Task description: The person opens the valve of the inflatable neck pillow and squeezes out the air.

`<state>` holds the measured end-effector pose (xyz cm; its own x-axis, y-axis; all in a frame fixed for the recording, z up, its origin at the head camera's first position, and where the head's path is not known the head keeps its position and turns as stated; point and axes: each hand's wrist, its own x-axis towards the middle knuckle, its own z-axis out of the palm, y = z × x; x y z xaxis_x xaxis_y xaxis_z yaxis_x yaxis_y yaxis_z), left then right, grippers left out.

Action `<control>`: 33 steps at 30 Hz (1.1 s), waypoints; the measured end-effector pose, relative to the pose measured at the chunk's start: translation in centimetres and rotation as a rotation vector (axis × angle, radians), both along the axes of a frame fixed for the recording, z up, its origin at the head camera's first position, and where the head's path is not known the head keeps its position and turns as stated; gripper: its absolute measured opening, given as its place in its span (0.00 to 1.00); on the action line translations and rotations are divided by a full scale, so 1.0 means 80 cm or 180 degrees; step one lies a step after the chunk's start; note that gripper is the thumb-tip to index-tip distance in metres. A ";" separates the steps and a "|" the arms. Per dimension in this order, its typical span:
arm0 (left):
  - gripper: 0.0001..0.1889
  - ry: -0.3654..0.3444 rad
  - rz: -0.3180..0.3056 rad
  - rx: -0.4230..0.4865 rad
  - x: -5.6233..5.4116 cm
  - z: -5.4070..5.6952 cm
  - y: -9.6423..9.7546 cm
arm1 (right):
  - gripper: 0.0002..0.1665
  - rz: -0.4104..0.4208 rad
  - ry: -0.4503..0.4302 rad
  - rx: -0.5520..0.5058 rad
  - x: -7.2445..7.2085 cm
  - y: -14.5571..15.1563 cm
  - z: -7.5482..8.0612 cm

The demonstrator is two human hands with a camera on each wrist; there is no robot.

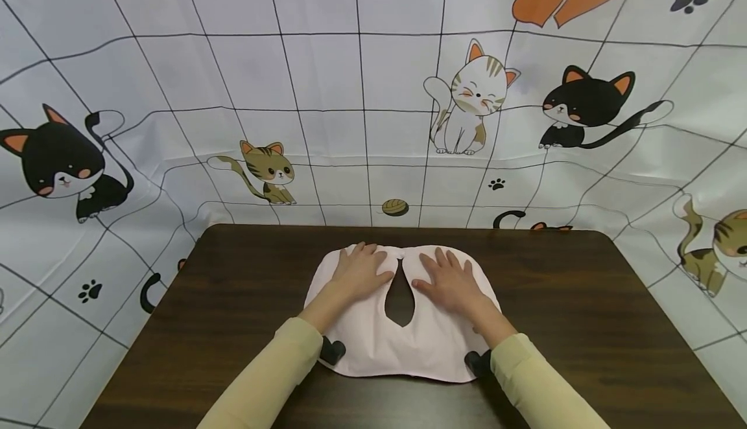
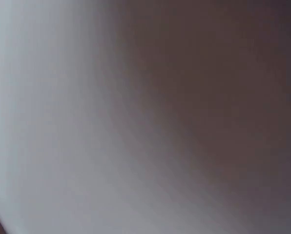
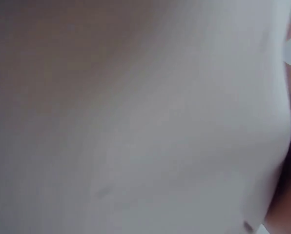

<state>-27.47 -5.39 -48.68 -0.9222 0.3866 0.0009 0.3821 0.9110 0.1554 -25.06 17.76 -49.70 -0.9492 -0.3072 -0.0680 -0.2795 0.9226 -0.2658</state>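
Observation:
A pale pink cloth piece, shaped like a bib (image 1: 403, 351), lies spread on the dark wooden table. Its two rounded upper ends meet at the top, above a teardrop-shaped opening. On its left half rests my left hand (image 1: 360, 272), fingers extended towards the upper edge. My right hand (image 1: 452, 283) lies on the other half with spread fingers. The pale cloth (image 2: 52, 146) fills much of the left wrist view, blurred and partly in dark shade. Close up, the right wrist view also shows blurred cloth (image 3: 199, 126); my fingers cannot be made out there.
The brown tabletop (image 1: 583, 312) extends around the cloth on all sides. Behind and beside it hangs a white sheet (image 1: 327, 72) with black grid lines and printed cats. A dark shape (image 1: 333, 351) shows beside the left wrist, another (image 1: 477, 363) beside the right.

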 end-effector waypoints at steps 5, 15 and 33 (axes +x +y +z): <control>0.29 0.0038 -0.0011 0.0121 0.006 0.007 -0.007 | 0.43 0.0008 0.0040 -0.0037 0.008 0.006 0.009; 0.33 0.0025 0.0058 0.0295 0.027 0.007 -0.026 | 0.45 -0.0114 -0.0136 -0.0192 0.033 0.013 0.009; 0.39 -0.0130 0.0036 0.0313 0.023 -0.007 -0.029 | 0.46 -0.0178 -0.0216 -0.0035 0.036 0.011 -0.005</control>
<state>-25.66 -7.74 -49.22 -0.9265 0.3762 0.0005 0.3634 0.8947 0.2595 -22.22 18.68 -50.09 -0.9583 -0.2548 -0.1297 -0.2085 0.9333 -0.2925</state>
